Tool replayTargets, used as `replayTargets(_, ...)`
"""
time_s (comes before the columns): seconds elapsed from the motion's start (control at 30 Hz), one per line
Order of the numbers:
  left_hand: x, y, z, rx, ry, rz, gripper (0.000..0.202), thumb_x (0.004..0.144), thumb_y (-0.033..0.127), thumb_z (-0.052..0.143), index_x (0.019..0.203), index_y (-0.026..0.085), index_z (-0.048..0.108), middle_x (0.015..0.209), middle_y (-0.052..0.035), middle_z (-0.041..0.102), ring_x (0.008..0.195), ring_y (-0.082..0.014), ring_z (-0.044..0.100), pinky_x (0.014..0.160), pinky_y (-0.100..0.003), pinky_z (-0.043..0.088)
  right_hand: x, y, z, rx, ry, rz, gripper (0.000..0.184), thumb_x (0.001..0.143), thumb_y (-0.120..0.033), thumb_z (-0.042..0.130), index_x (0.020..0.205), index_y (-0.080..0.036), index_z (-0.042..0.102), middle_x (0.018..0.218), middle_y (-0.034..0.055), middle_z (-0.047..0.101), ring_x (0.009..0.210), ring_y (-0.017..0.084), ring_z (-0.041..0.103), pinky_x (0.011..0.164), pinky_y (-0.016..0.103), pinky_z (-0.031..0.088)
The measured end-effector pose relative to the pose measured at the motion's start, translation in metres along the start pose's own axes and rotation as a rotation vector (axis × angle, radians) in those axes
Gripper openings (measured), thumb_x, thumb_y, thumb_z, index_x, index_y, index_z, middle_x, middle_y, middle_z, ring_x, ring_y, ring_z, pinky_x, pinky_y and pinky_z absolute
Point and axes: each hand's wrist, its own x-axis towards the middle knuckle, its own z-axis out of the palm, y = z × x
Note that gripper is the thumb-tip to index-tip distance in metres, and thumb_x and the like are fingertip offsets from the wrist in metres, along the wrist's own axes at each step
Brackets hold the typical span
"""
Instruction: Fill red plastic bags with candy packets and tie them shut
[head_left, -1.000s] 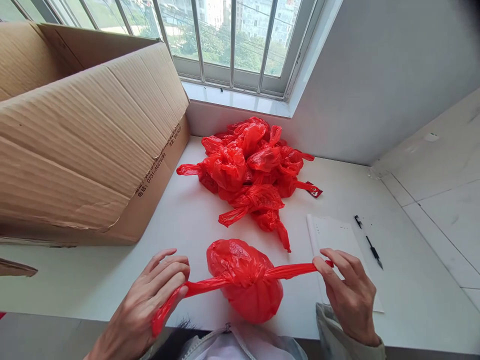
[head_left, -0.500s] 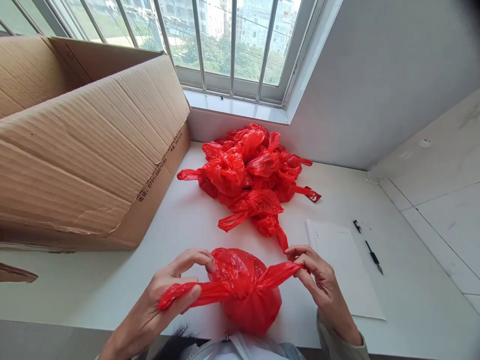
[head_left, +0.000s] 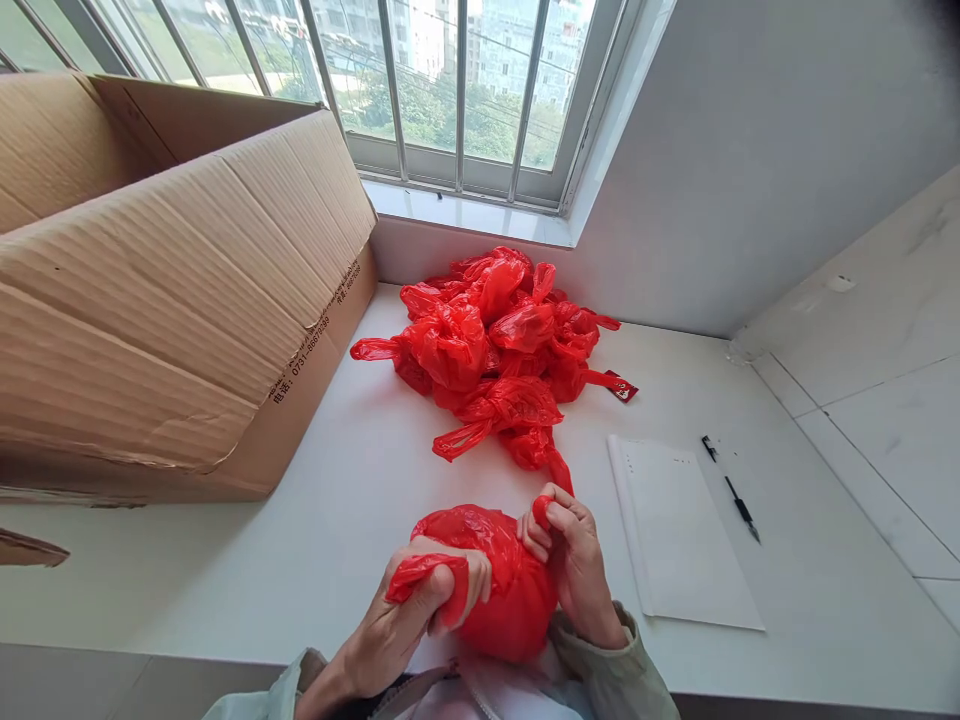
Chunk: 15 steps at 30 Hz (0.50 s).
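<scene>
A filled red plastic bag (head_left: 499,585) rests at the near edge of the white table (head_left: 352,500), right in front of me. My left hand (head_left: 420,615) is closed around the bag's left handle strip, which is folded over my fingers. My right hand (head_left: 566,555) pinches the right handle strip at the top of the bag. Both hands are pressed close against the bag, near its knot.
A heap of several tied red bags (head_left: 499,345) lies farther back by the window. A large open cardboard box (head_left: 172,290) fills the left side. A sheet of white paper (head_left: 679,535) and a black pen (head_left: 731,490) lie to the right.
Both hands have come inward from stretched-out handle ends to the top of the bag, bringing the two strips together.
</scene>
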Motion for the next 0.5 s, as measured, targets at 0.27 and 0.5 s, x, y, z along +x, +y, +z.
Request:
replayTargets(0.27,0.005,0.019,0.011,0.464,0.065,-0.134,0.021,0.086,0.032,0.062,0.083,0.021,0.044,0.08,0.003,0.046,0.07,-0.0131,0.041,0.065,-0.025,0.038,-0.026,-0.046,-0.008,-0.551,-0.098,-0.303,0.017,0.086,-0.019,0.053,0.07,-0.018,0.061,0.086,0.0033,0.058,0.076,0.013,0.054,0.064,0.025,0.041)
replayTargets(0.5,-0.007,0.014,0.029,0.7,0.028,0.112,0.01,0.089,0.016,0.045,0.081,0.021,0.043,0.079,0.0015,0.053,0.067,-0.0137,0.05,0.06,-0.025,0.044,-0.064,-0.065,0.049,-1.067,-0.419,-0.739,0.014,0.08,-0.006,0.051,0.081,-0.018,0.057,0.082,0.0035,0.06,0.067,0.012,0.054,0.058,0.023,0.044)
